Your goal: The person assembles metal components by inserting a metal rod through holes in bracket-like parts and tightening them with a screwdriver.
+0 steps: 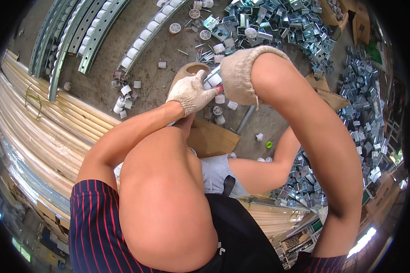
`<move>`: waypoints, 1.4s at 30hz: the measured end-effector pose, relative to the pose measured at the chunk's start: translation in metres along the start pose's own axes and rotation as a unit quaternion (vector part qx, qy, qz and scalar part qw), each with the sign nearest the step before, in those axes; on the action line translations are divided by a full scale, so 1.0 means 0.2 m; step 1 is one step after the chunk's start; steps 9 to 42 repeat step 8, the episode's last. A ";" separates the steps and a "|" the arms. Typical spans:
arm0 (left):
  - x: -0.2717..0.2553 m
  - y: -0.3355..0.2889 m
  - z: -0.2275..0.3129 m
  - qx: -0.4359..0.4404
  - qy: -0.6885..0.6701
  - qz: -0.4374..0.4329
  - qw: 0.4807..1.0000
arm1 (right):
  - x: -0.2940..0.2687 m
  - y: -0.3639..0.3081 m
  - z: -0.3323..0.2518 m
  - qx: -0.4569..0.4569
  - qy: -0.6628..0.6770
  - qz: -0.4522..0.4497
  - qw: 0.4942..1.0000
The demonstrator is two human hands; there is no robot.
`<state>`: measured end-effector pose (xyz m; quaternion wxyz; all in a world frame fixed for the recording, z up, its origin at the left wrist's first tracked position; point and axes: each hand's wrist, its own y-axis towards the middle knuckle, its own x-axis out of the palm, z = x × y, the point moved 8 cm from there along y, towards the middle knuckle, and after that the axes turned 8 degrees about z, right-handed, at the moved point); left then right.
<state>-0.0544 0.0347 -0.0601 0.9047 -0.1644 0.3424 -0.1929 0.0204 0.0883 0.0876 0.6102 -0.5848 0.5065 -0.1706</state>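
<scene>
My left hand [191, 92], in an off-white knitted glove, is closed on a short metal channel piece with a white roller [212, 82] in it. A reddish fingertip pokes out of the glove beside the roller. Close on the other side of the piece is my right hand [241, 75], gloved too; its cuff and wrist hide the fingers, so their grip cannot be seen. Loose white rollers [232, 105] lie on the floor below the hands. Just beyond them is a small heap of metal pins [207, 56].
Long metal rails with white rollers [95, 34] lie at the far left. Wrapped cream tubes [54, 109] are stacked along the left. Shiny metal brackets [278, 22] pile up at the far right and down the right side. Flat cardboard [212, 139] lies under my arms.
</scene>
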 end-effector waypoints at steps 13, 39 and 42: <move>-0.06 -0.03 0.06 -0.033 0.030 -0.062 0.997 | 0.12 -0.02 0.10 0.049 0.078 0.049 0.995; -0.06 -0.03 0.06 -0.033 0.030 -0.062 0.997 | 0.12 -0.02 0.10 0.049 0.078 0.049 0.995; -0.06 -0.03 0.06 -0.033 0.030 -0.062 0.997 | 0.12 -0.02 0.10 0.049 0.078 0.049 0.995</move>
